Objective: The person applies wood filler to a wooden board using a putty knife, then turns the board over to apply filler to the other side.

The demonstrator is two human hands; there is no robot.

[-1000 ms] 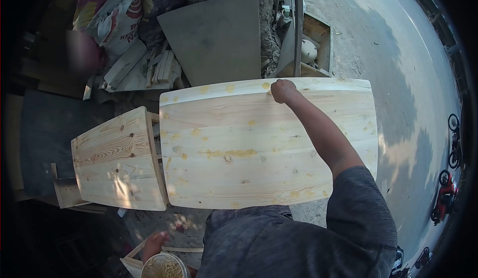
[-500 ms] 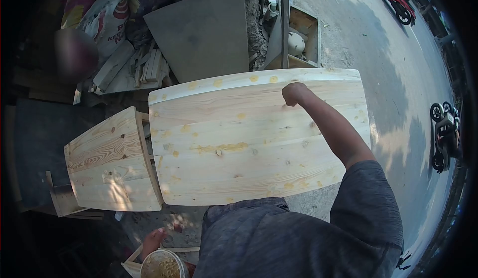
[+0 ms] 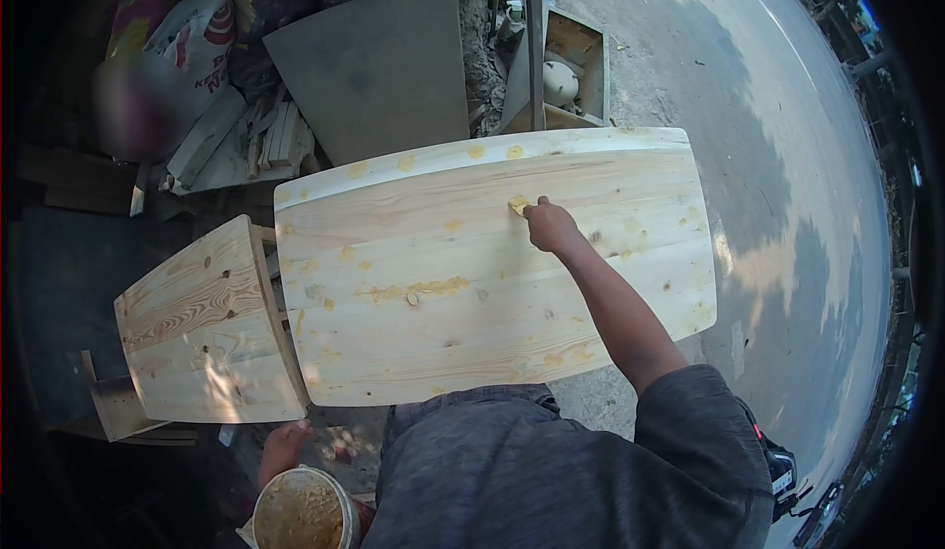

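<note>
My right hand [image 3: 553, 226] is closed round a putty knife [image 3: 520, 205]. Its small blade is covered in yellow filler and is at the upper middle of a large pale wooden tabletop [image 3: 472, 337]. Yellow patches mark the boards and knots. At the lower left, a white bucket [image 3: 346, 510] holds yellowish filler, carried against my left arm. My left hand [image 3: 283, 448] shows beyond its rim with curled fingers, close to the corner of a smaller wooden panel [image 3: 207, 342]. The bucket hides part of that arm.
A grey curved board [image 3: 374, 72] leans behind the tabletop, beside wood offcuts [image 3: 279, 136] and filled sacks [image 3: 192, 42]. A metal post [image 3: 535, 57] and an open wooden box [image 3: 591, 37] stand farther back. A road [image 3: 787, 254] runs along the right, with a motorbike [image 3: 783, 470] low at the edge.
My right hand has moved down and left over the tabletop, and the putty knife now shows. The bucket's opening faces me more. Motorbikes on the road have shifted, and the view has turned slightly.
</note>
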